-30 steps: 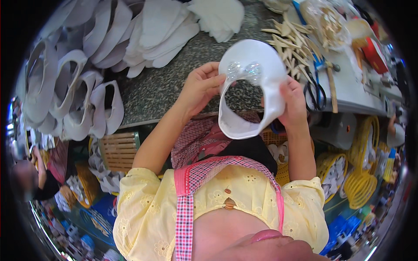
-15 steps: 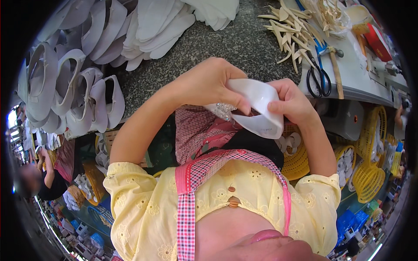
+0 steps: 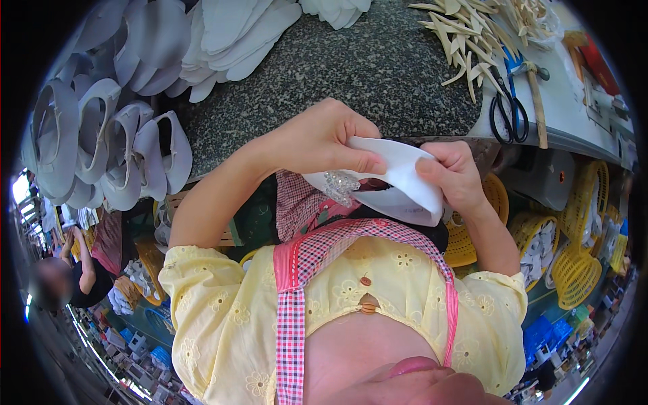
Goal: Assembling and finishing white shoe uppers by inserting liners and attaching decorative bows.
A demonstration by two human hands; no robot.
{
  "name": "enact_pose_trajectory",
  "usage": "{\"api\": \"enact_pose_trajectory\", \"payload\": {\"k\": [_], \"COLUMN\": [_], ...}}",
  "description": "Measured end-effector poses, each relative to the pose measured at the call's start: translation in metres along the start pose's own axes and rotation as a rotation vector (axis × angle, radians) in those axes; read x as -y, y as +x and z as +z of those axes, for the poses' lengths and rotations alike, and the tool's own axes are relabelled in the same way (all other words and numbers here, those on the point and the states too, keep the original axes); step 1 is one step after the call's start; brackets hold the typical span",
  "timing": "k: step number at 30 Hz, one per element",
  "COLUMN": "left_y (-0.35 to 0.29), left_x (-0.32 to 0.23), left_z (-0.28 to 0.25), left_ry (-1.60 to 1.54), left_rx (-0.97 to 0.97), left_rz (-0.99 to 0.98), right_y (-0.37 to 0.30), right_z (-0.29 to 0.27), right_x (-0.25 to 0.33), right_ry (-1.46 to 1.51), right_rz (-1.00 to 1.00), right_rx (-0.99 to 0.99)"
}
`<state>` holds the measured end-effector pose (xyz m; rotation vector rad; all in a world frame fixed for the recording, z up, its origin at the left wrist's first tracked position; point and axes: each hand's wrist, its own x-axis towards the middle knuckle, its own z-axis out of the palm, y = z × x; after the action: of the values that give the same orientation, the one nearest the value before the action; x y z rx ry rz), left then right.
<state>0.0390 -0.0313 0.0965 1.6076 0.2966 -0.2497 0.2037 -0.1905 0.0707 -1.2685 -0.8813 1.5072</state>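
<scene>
Held up between both hands in front of my body is a white shoe upper, bent into a curved, open loop. A cluster of clear sparkling stones decorates its left end, just below my fingers. My left hand is closed on the upper's top left edge, thumb pressed along it. My right hand pinches the right end with the thumb on the outer face and curled fingers behind. Some of the fingertips of both hands are hidden by the upper.
A speckled stone worktop lies beyond my hands. White shoes and stacked flat white pieces crowd its left. To the right are pale curved strips, black-handled scissors and a hammer. Yellow baskets stand lower right.
The upper has tilted and flattened a little between my hands, both of which keep their grip. My right hand sits slightly lower, and the whole view has shifted slightly.
</scene>
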Motion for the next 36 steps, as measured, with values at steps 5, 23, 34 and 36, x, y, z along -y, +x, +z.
{"api": "enact_pose_trajectory", "payload": {"k": [5, 23, 34, 36], "left_y": [0.028, -0.126, -0.281, -0.302], "left_x": [0.022, -0.027, -0.094, -0.067], "left_z": [-0.009, -0.073, -0.185, -0.246], "left_ry": [-0.114, 0.747, 1.218, 1.523], "left_rx": [-0.014, -1.133, -2.130, -2.228], "left_rz": [0.109, 0.387, -0.360, -0.486], "right_y": [-0.024, 0.068, 0.244, 0.257], "right_z": [-0.028, 0.020, 0.192, 0.238], "right_x": [-0.018, 0.072, 0.158, 0.165], "right_ry": [0.034, -1.057, -1.081, -1.059], "right_rz": [-0.010, -0.439, -1.388, -1.491], "right_rx": [-0.112, 0.503, 0.128, 0.096]}}
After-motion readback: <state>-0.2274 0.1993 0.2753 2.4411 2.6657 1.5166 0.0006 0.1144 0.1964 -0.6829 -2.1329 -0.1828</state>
